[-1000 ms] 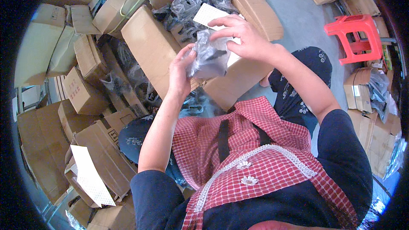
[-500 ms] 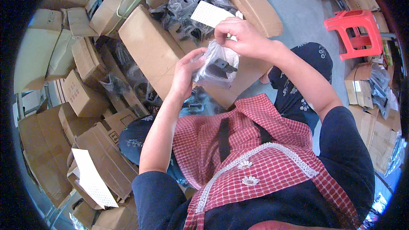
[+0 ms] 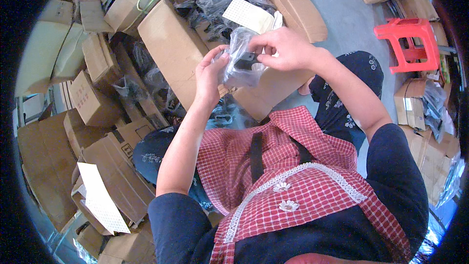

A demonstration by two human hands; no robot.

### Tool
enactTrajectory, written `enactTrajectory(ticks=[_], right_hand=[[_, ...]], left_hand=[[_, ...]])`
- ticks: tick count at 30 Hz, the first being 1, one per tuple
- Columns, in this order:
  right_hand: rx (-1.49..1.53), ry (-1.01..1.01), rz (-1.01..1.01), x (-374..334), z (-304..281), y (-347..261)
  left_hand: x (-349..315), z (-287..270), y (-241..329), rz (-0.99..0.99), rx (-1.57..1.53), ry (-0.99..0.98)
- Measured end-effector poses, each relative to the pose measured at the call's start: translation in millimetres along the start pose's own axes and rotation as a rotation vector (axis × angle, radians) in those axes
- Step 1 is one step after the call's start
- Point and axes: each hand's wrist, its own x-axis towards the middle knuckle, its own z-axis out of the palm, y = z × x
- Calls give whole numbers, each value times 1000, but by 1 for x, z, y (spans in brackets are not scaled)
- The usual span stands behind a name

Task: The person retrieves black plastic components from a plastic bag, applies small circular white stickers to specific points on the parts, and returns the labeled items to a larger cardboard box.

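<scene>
Between my two hands is a clear plastic bag (image 3: 239,77) with a small dark part (image 3: 245,62) inside, its exact kind unclear. My left hand (image 3: 211,73) grips the bag's left side, thumb toward me. At its upper right, my right hand (image 3: 286,50) has thumb and fingers closed at the plastic beside the dark part. Beyond them stands an open cardboard box (image 3: 171,51) holding several bagged black parts (image 3: 215,2). A white sheet of small labels (image 3: 246,14) lies on top of those bags, just past my right hand.
Stacked cardboard boxes (image 3: 100,102) crowd the left side, with another white sheet (image 3: 101,198) lying on one. A red plastic stool (image 3: 415,56) stands at the right, above more boxes (image 3: 409,102). Loose plastic-wrapped parts (image 3: 227,115) lie below the open box.
My right hand has moved down and slightly right, its fingers now lower beside the dark part. The bag has shifted left and tilted, its upper plastic standing up.
</scene>
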Motion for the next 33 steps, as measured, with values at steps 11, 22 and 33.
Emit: enactTrajectory(ticks=[11,22,33], right_hand=[[-179,79,-94,4,48,17],[-337,358,-261,14,12,28],[658,621,254,14,-15,14]], left_hand=[[0,-1,-14,60,9,4],[29,-39,-2,321,775,174],[68,-69,-41,181,1021,153]])
